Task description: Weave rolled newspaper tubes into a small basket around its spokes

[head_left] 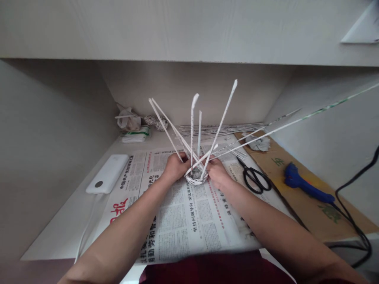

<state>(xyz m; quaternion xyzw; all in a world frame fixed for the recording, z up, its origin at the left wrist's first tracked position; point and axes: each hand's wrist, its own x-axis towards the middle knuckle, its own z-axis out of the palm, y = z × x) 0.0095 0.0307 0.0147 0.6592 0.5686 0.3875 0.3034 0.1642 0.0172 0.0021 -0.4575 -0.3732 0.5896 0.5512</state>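
Between my hands is a small woven basket base [196, 180] made of rolled newspaper strips, with several long paper stakes [223, 118] standing up and fanning out from it. My left hand [175, 167] grips its left side, fingers curled behind the rim. On the right side my right hand [218, 172] is closed on the basket, close to where two long paper strips [284, 123] run out toward the upper right. Fingertips of both hands are partly hidden by the weave and stakes. Under the work lies a spread newspaper [183, 221].
Black-handled scissors [256, 179] lie right of my hand. A blue glue gun [308, 185] with a black cord rests on cardboard [284, 197]. A white power bank [108, 173] with cable is at left. Paper sticks [225, 129] and a tissue pack [136, 134] lie at the back.
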